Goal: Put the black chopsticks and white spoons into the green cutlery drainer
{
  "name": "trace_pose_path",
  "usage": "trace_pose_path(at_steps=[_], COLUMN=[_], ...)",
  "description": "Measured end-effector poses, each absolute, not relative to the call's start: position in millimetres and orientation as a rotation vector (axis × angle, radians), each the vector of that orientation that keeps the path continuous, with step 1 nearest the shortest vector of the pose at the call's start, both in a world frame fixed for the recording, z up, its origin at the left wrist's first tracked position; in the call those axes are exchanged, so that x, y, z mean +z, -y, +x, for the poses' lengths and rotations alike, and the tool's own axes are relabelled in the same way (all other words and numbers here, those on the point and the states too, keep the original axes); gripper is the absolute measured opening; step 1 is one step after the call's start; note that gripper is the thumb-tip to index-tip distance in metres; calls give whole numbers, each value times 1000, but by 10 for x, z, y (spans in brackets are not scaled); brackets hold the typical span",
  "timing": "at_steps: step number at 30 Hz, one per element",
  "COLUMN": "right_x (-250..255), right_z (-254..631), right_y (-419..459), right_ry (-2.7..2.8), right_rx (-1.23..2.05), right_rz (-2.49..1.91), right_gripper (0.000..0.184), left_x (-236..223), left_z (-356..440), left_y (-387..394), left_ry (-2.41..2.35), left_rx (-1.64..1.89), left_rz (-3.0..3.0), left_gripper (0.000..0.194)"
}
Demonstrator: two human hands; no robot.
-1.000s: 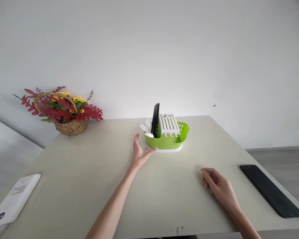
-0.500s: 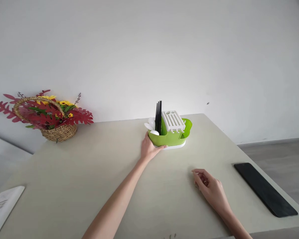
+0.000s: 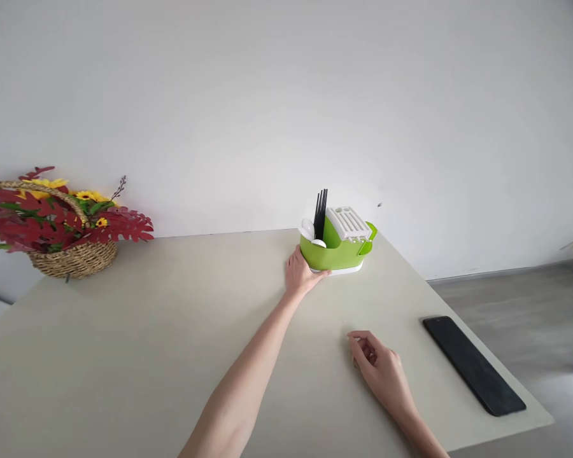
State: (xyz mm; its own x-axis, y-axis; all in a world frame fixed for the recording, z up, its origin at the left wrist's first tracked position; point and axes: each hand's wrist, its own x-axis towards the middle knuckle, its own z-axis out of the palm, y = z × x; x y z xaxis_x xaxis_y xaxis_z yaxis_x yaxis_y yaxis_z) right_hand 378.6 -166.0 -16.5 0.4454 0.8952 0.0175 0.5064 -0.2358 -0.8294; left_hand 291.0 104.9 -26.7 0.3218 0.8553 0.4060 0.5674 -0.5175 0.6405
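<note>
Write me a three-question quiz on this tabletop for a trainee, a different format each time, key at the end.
1. Multiple choice: what is the left hand holding?
a) the woven basket
b) the green holder
c) a sunflower

2. True or false: the black chopsticks stick up out of the holder.

3. Fill in the blank: the dark ____ lies flat on the table, to the right of the right hand.

Key: 1 b; 2 true; 3 phone.
</note>
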Motion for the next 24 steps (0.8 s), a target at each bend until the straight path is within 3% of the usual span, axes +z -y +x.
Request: trace_pose_path(at_steps=[9,24], right_x=[-234,-354], right_z=[3777,3825], right_y=[1690,1737], right_ry=[1103,1086], right_rx=[597,586], right_rz=[-1883,-1832], right_gripper=[43,46], left_x=[-390,-280], left_z=[2545,480], left_y=[-981,-670], left_ry=[-1173,-1405], left_rx=[955,726], left_rz=[2264,2660], left_gripper=[134,55])
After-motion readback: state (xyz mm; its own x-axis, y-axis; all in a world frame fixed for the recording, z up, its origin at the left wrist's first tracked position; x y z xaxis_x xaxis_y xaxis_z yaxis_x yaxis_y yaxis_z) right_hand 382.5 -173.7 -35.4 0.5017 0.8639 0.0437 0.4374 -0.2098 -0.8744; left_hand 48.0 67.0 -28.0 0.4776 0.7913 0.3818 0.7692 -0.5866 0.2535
